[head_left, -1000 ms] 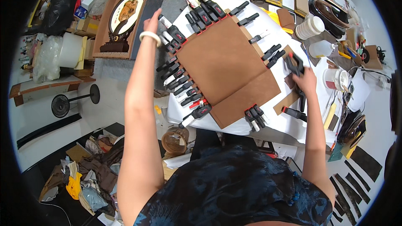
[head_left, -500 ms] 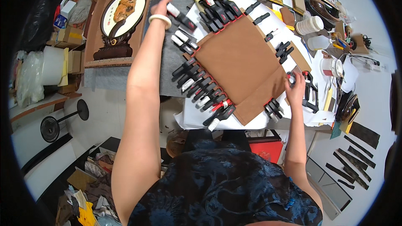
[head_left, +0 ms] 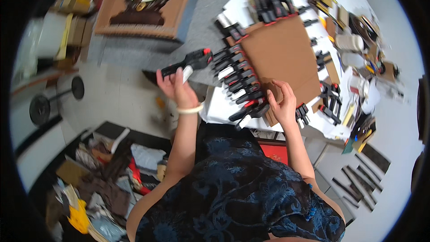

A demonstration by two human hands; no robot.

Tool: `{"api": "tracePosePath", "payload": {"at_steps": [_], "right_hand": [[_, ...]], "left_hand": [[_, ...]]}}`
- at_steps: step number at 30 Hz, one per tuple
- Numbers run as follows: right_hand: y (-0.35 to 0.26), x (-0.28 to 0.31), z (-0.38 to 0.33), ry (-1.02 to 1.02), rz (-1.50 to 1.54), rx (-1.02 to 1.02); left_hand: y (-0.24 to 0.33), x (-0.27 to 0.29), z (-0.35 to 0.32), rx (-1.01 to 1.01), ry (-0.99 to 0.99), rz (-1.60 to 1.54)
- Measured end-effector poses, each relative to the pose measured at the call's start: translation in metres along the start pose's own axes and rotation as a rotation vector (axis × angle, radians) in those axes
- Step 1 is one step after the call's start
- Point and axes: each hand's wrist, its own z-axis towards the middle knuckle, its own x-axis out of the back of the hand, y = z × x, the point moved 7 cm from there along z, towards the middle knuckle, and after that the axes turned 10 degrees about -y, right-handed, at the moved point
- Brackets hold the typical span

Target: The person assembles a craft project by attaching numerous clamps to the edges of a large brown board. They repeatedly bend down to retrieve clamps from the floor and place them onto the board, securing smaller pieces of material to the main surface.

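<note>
My left hand [head_left: 181,90] holds a black spring clamp [head_left: 199,59] with a red jaw pad and a white-wrapped handle, left of the work and off the table's near edge. My right hand [head_left: 283,105] hovers over or rests on the near left part of a brown leather-like panel [head_left: 284,49]; I cannot tell if it touches. Its fingers are apart and hold nothing. More black-and-red spring clamps [head_left: 244,83] grip the panel in a row along its left edge. Others [head_left: 273,6] sit at the far edge, and several [head_left: 329,60] stand along the right side.
A framed piece with a round white plaque [head_left: 148,0] lies in a wooden box at the far left, on a grey mat [head_left: 204,13]. White tubs [head_left: 349,42] and tools crowd the right. A bin of scraps [head_left: 107,170] stands below left.
My left hand has come back toward me with a clamp in it, away from the table's far left. The right hand has left the clamps at the right and moved left over the panel.
</note>
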Motion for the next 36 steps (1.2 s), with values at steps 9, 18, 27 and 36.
{"api": "tracePosePath", "payload": {"at_steps": [9, 18, 27, 36], "right_hand": [[-0.085, -0.107, 0.009, -0.379, 0.03, 0.348], [-0.196, -0.29, -0.013, -0.938, 0.096, 0.501], [-0.086, -0.729, 0.075, -1.116, -0.393, 0.073], [0.006, -0.91, 0.182, -1.001, -0.981, -0.033]], "left_hand": [[-0.068, 0.037, -0.002, -0.305, -0.015, 1.045], [-0.032, 0.21, -0.045, -0.131, 0.057, 1.023], [-0.101, 0.467, -0.128, 0.531, 0.351, 0.96], [-0.076, 0.502, -0.112, 0.588, 0.42, 0.721]]}}
